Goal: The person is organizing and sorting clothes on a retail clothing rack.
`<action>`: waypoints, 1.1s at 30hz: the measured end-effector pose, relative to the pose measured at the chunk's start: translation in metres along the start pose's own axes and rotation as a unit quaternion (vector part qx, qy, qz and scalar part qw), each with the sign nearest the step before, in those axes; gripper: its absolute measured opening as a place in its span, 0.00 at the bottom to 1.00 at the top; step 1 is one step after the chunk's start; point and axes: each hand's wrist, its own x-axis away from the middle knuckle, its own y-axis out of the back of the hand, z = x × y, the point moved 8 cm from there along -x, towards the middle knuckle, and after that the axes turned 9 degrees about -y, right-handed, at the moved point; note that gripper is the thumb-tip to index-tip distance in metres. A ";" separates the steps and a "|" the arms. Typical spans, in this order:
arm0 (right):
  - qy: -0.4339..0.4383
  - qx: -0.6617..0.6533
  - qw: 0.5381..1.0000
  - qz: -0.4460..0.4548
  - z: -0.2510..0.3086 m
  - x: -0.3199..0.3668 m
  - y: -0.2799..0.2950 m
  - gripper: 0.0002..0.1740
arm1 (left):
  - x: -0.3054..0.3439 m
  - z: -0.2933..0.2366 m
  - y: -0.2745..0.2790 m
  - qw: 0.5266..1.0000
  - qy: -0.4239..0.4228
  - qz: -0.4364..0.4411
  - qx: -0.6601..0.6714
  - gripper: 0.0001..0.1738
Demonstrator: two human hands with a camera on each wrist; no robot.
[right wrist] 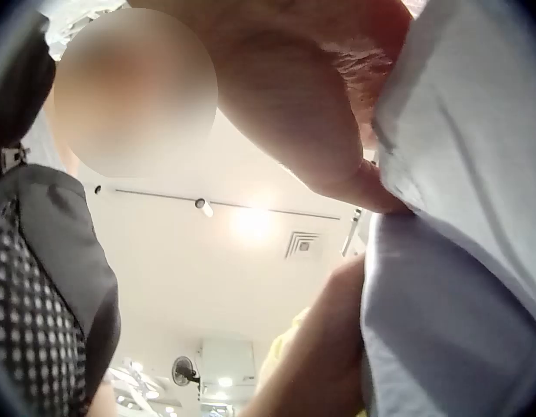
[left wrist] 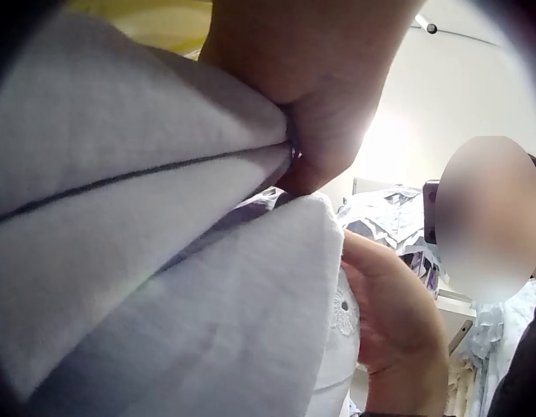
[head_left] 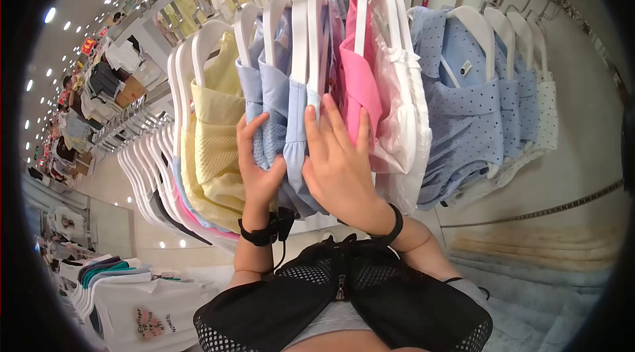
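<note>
Light blue garments [head_left: 268, 81] hang on white hangers in the middle of the rack in the head view. The left hand [head_left: 259, 160] is at their left side, fingers bent around the blue fabric, thumb against its front. Against the right side of the blue garments lies the right hand [head_left: 340, 160], fingers extended upward and spread, near a pink garment [head_left: 359, 81]. In the left wrist view, pale fabric [left wrist: 190, 304] fills the left side beside the left hand [left wrist: 302, 87]. The right wrist view has the right hand [right wrist: 294, 95] against pale blue fabric [right wrist: 450, 304].
Yellow garments [head_left: 218, 140] hang to the left, white ones [head_left: 403, 114] and dotted blue ones [head_left: 463, 120] to the right. More racks of clothes [head_left: 145, 167] stand further left. A printed white shirt [head_left: 142, 312] hangs at the lower left.
</note>
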 end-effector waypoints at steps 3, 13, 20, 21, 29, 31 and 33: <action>-0.025 -0.073 0.997 -0.005 -0.006 -0.002 0.019 0.39 | 0.000 -0.004 -0.003 1.000 -0.013 0.012 -0.003 0.37; -0.073 -0.303 0.948 -0.062 -0.020 -0.020 -0.019 0.54 | 0.013 0.004 0.012 0.998 -0.023 0.017 -0.051 0.35; -0.158 -0.368 0.916 -0.032 -0.053 -0.030 -0.039 0.55 | 0.015 0.022 0.018 0.999 -0.048 0.008 -0.003 0.38; -0.153 -0.365 0.917 -0.036 -0.053 -0.031 -0.037 0.55 | 0.016 0.024 0.018 0.999 -0.054 0.005 0.000 0.38; -0.144 -0.311 0.937 -0.073 -0.051 -0.034 -0.040 0.54 | 0.010 0.029 0.007 0.993 -0.085 0.062 0.062 0.41; -0.143 -0.295 0.942 -0.067 -0.044 -0.036 -0.042 0.55 | 0.007 0.031 0.008 0.991 -0.093 0.075 0.066 0.42; -0.160 -0.309 0.936 -0.045 -0.038 -0.037 -0.048 0.56 | 0.006 0.031 0.004 0.985 -0.115 0.100 0.082 0.44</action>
